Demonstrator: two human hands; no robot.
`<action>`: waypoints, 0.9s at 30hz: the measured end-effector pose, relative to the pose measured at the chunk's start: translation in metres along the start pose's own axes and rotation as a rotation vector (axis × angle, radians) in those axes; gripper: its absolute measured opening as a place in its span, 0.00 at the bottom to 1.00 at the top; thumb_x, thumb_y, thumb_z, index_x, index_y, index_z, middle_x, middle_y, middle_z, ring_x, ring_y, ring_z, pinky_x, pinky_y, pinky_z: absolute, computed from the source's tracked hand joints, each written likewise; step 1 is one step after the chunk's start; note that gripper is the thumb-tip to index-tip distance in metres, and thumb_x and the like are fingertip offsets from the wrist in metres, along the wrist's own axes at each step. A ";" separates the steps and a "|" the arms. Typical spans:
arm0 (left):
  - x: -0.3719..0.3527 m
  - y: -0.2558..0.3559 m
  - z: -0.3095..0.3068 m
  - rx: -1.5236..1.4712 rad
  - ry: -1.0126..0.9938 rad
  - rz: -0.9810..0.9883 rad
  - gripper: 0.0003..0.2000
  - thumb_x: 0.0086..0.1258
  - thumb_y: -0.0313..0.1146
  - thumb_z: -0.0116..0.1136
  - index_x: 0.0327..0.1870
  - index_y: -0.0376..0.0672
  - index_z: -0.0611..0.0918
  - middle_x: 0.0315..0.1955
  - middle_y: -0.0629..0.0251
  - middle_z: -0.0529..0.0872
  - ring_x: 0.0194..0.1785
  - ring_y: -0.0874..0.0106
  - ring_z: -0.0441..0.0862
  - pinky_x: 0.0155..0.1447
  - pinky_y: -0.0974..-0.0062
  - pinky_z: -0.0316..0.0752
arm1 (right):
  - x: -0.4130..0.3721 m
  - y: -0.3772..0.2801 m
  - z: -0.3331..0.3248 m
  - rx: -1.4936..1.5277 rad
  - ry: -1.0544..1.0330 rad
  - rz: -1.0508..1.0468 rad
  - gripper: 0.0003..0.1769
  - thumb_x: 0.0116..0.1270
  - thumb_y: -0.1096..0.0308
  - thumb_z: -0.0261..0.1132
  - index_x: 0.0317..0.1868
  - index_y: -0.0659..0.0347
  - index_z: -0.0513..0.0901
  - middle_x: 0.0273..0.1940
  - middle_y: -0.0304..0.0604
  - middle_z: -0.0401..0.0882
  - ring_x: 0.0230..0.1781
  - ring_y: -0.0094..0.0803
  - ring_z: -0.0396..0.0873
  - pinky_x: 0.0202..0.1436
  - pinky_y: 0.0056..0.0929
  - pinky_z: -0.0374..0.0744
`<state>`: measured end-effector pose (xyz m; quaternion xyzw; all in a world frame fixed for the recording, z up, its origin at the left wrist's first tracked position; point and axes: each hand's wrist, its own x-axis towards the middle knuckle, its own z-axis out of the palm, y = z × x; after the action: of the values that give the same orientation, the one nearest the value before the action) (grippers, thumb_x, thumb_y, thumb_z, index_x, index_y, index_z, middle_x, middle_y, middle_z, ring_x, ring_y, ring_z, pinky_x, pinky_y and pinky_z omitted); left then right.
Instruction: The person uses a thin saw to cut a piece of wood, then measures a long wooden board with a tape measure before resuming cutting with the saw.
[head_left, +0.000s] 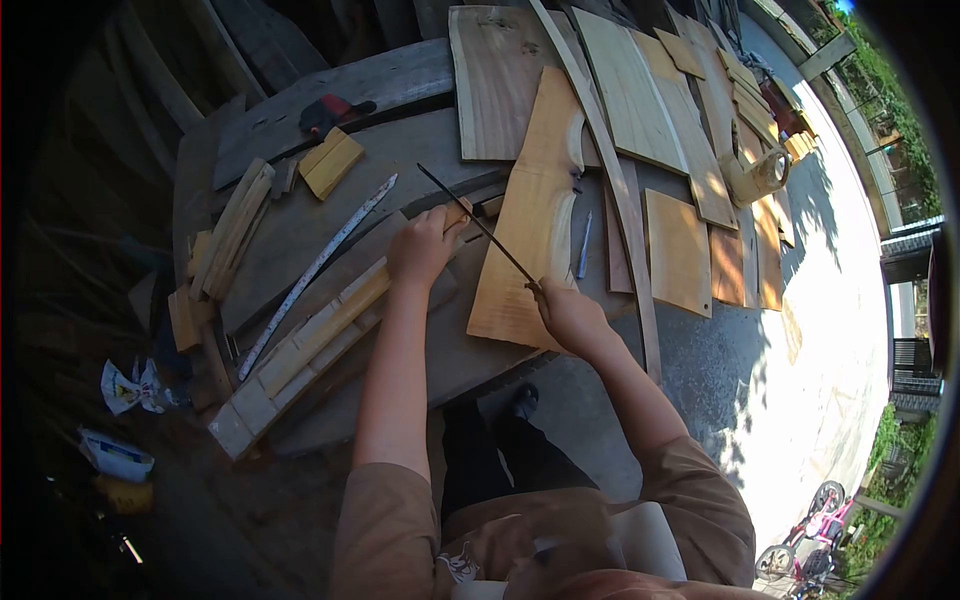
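My right hand [570, 315] is closed around the near end of a long, thin dark metal bar [485, 228], perhaps a file or a blade; its exact kind cannot be made out. The bar slants up and left, with its far tip over the workbench. Close to the bar's middle, my left hand [420, 245] is closed on a small light wood piece [458, 212], which the bar crosses. Just right of it lies a wide pale board [530, 210] with one wavy edge, partly beneath the bar and my right hand.
Stacked wood strips [300, 360] and a speckled strip [318, 275] lie left of my arms. A red and black cap [335, 113] and a yellowish block [330, 163] sit farther back. Boards [640, 100], a blue pen-like item [584, 245] and a cream container [757, 178] are rightward.
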<state>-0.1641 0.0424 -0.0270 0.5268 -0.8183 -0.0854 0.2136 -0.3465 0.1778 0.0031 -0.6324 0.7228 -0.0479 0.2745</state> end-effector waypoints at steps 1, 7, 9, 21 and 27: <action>0.000 -0.001 0.001 -0.002 0.002 -0.005 0.14 0.59 0.44 0.57 0.32 0.41 0.75 0.27 0.58 0.81 0.32 0.57 0.80 0.32 0.64 0.75 | -0.024 0.009 0.002 -0.017 -0.013 0.047 0.12 0.66 0.61 0.46 0.40 0.61 0.70 0.26 0.57 0.77 0.29 0.54 0.77 0.33 0.50 0.74; 0.001 -0.003 0.001 -0.013 -0.045 -0.050 0.15 0.60 0.46 0.56 0.35 0.43 0.76 0.31 0.58 0.81 0.33 0.56 0.79 0.34 0.62 0.74 | -0.040 0.008 -0.008 -0.042 -0.014 0.088 0.13 0.68 0.59 0.46 0.40 0.59 0.70 0.24 0.57 0.77 0.27 0.55 0.77 0.31 0.50 0.73; 0.000 -0.001 0.003 -0.027 -0.041 -0.060 0.15 0.60 0.47 0.56 0.34 0.43 0.76 0.30 0.58 0.81 0.34 0.56 0.79 0.34 0.62 0.74 | -0.012 -0.004 -0.011 -0.012 0.010 -0.002 0.14 0.68 0.59 0.45 0.40 0.61 0.70 0.27 0.57 0.78 0.30 0.54 0.77 0.34 0.50 0.73; 0.000 -0.001 0.003 0.000 -0.042 -0.059 0.16 0.59 0.48 0.56 0.32 0.42 0.76 0.29 0.59 0.81 0.33 0.56 0.79 0.33 0.62 0.74 | 0.005 0.007 0.020 0.057 0.064 -0.050 0.14 0.67 0.59 0.46 0.41 0.61 0.69 0.28 0.60 0.77 0.31 0.56 0.76 0.34 0.51 0.73; -0.001 0.000 0.001 -0.008 -0.044 -0.057 0.16 0.59 0.47 0.56 0.36 0.43 0.78 0.31 0.59 0.82 0.34 0.57 0.80 0.34 0.63 0.74 | -0.086 0.048 0.011 0.047 -0.046 0.078 0.12 0.67 0.60 0.48 0.38 0.61 0.69 0.24 0.58 0.76 0.27 0.56 0.75 0.32 0.51 0.72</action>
<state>-0.1641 0.0429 -0.0280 0.5470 -0.8071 -0.1063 0.1954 -0.3798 0.2708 0.0029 -0.5979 0.7392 -0.0394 0.3076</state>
